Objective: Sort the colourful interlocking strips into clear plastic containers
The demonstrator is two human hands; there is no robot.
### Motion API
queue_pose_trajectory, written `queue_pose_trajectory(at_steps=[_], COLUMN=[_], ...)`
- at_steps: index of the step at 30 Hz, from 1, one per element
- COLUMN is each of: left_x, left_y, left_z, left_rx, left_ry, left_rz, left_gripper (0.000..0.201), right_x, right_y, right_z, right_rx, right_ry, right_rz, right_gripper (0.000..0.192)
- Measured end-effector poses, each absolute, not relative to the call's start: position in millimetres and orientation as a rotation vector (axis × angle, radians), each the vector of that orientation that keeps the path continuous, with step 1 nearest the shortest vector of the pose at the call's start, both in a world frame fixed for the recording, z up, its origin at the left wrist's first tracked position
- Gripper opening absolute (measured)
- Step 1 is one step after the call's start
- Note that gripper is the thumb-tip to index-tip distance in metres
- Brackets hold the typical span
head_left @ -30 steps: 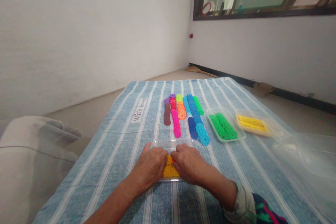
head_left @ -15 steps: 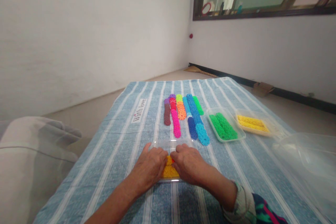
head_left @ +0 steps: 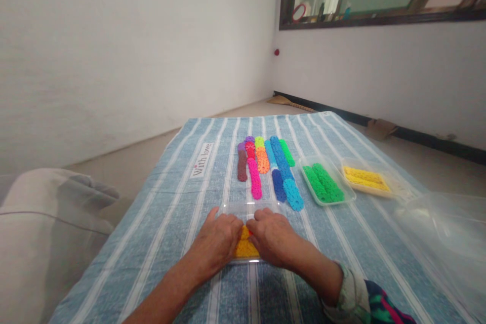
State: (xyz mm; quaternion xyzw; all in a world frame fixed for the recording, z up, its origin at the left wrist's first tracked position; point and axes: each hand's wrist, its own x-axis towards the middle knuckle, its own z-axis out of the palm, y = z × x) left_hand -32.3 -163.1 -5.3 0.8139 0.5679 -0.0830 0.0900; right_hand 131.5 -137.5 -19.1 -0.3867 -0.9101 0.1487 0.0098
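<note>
A clear plastic tray [head_left: 246,207] lies on the blue striped cloth [head_left: 170,212] right in front of me. It holds a row of orange-yellow toothed discs [head_left: 245,249], with a bit of red between my hands. My left hand [head_left: 218,240] and my right hand [head_left: 271,235] lie palm down inside the tray, side by side. Their bent fingers press on the orange discs from both sides. The fingertips are hidden under the hands.
Beyond the tray lie rows of coloured discs [head_left: 266,167] in brown, pink, red, orange and blue. To the right stand a tray of green discs [head_left: 326,182] and a tray of yellow discs [head_left: 366,178]. Clear lids [head_left: 444,223] sit far right, a grey cushion [head_left: 45,223] left.
</note>
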Motion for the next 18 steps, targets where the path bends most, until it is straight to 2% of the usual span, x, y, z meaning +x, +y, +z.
queue_pose_trajectory(at_steps=[18], left_x=[-44], left_y=[-167], left_z=[-22], left_rx=[2.518], left_ry=[1.673], left_rz=[-0.163], left_gripper=[0.032], right_x=[130], right_y=[-144], right_z=[-17], right_rx=[-1.216], right_ry=[-2.829], right_rz=[0.475], right_gripper=[0.022])
